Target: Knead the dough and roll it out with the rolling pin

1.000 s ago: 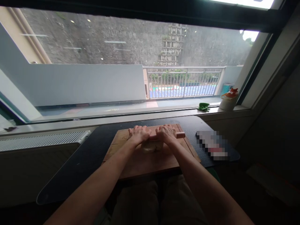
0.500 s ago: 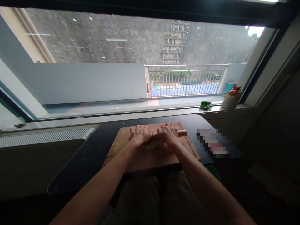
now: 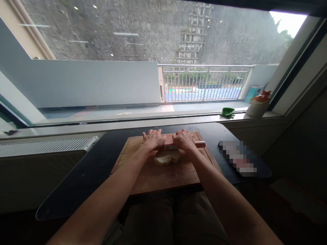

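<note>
Left hand (image 3: 154, 139) and right hand (image 3: 184, 138) both grip the rolling pin (image 3: 171, 147), one end projecting past the right. Dough (image 3: 166, 158) lies on the wooden board (image 3: 163, 178), just nearside of both hands.

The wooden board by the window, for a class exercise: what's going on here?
A person has the left hand and right hand over a rolling pin, whose end sticks out beyond the right hand. A pale lump of dough lies on the wooden board, on the person's side of the pin. The board rests on a dark table.
</note>
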Action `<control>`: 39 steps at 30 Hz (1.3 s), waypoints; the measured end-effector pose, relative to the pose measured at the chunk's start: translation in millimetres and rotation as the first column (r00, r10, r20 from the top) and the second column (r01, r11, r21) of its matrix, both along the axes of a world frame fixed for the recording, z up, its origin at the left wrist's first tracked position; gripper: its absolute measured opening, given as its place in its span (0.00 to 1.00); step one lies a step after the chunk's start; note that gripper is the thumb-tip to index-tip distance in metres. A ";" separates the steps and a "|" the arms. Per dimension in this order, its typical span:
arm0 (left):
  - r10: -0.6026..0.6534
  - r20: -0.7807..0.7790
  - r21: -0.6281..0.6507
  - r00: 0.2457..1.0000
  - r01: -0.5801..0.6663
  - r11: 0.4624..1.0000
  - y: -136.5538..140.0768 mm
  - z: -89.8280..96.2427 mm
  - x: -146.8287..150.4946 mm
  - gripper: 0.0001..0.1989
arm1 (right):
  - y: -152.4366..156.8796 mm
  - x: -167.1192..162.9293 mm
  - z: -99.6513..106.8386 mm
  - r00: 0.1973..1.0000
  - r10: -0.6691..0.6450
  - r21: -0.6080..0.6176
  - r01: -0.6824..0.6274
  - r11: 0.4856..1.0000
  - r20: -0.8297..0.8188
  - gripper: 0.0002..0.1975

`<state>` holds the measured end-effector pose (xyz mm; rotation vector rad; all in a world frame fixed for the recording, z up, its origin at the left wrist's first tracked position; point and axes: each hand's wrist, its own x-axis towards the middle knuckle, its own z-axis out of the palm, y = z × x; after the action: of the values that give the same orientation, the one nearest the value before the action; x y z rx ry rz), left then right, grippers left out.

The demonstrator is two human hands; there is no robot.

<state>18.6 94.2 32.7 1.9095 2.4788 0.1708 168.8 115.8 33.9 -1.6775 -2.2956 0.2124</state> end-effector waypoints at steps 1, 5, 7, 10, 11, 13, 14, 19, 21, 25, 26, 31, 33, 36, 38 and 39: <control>-0.010 -0.007 0.015 1.000 0.010 1.000 -5.4 -0.6 1.5 0.25 | -5.1 1.2 -1.1 1.000 0.000 0.020 0.000 1.000 -0.002 0.22; -0.038 -0.052 0.109 0.998 0.044 0.993 -44.3 -4.3 12.0 0.25 | -41.6 10.8 -6.1 1.000 0.008 0.153 -0.006 0.988 -0.013 0.20; -0.046 -0.076 0.157 0.996 0.058 0.986 -65.3 -6.9 17.3 0.25 | -61.8 16.5 -8.5 0.999 0.033 0.234 -0.028 0.972 -0.019 0.20; -0.070 -0.106 0.221 0.992 0.092 0.971 -81.7 -9.1 21.2 0.25 | -78.0 21.1 -9.9 0.999 0.052 0.289 -0.047 0.956 -0.009 0.21; -0.072 -0.109 0.223 0.991 0.095 0.970 -81.2 -8.8 21.0 0.25 | -77.7 20.8 -9.5 0.999 0.048 0.288 -0.045 0.957 -0.003 0.21; -0.062 -0.098 0.193 0.993 0.080 0.978 -71.1 -6.9 18.4 0.24 | -68.6 17.4 -7.6 1.000 0.026 0.257 -0.028 0.966 0.009 0.20; -0.056 -0.086 0.166 0.995 0.070 0.984 -62.4 -5.5 16.1 0.23 | -60.6 14.7 -6.4 1.000 0.014 0.231 -0.016 0.973 0.013 0.20; -0.028 -0.014 0.065 1.000 0.029 0.997 -10.4 -2.1 0.4 0.25 | -13.9 0.6 -2.3 1.000 -0.022 0.085 0.021 0.996 0.014 0.20; -0.011 0.021 0.039 1.000 0.010 0.999 3.4 -3.3 -4.5 0.26 | -1.6 -2.4 -2.5 1.000 -0.011 0.076 0.010 0.997 0.009 0.20; -0.006 0.027 0.054 1.000 0.004 0.999 10.3 -5.7 -7.4 0.26 | 7.3 -4.3 -4.1 1.000 0.020 0.112 -0.018 0.994 -0.010 0.20; -0.007 0.016 0.066 1.000 0.006 0.998 8.4 -5.5 -6.6 0.25 | 6.9 -4.1 -4.4 1.000 0.023 0.117 -0.021 0.993 -0.012 0.20; -0.049 -0.066 0.133 0.997 0.058 0.989 -18.6 -2.6 4.5 0.21 | -11.5 2.7 -6.5 1.000 0.029 0.107 -0.028 0.994 -0.001 0.20; -0.071 -0.094 0.176 0.993 0.086 0.981 -35.4 -2.4 10.5 0.20 | -26.4 8.0 -8.6 0.999 0.042 0.153 -0.041 0.987 0.001 0.19; -0.096 -0.119 0.256 0.988 0.124 0.959 -57.3 -3.6 17.7 0.19 | -47.8 14.7 -11.7 0.998 0.061 0.267 -0.060 0.962 0.004 0.18; -0.098 -0.113 0.283 0.989 0.127 0.951 -64.0 -4.0 19.8 0.20 | -55.0 16.1 -12.1 0.998 0.062 0.300 -0.063 0.952 0.013 0.18; -0.092 -0.104 0.283 0.990 0.119 0.952 -64.5 -3.9 20.0 0.20 | -55.7 15.8 -11.6 0.998 0.057 0.298 -0.060 0.953 0.019 0.18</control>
<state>38.6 29.7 28.8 2.1988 2.5174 0.4810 184.6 60.1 22.3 -1.4625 -2.2526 -0.1267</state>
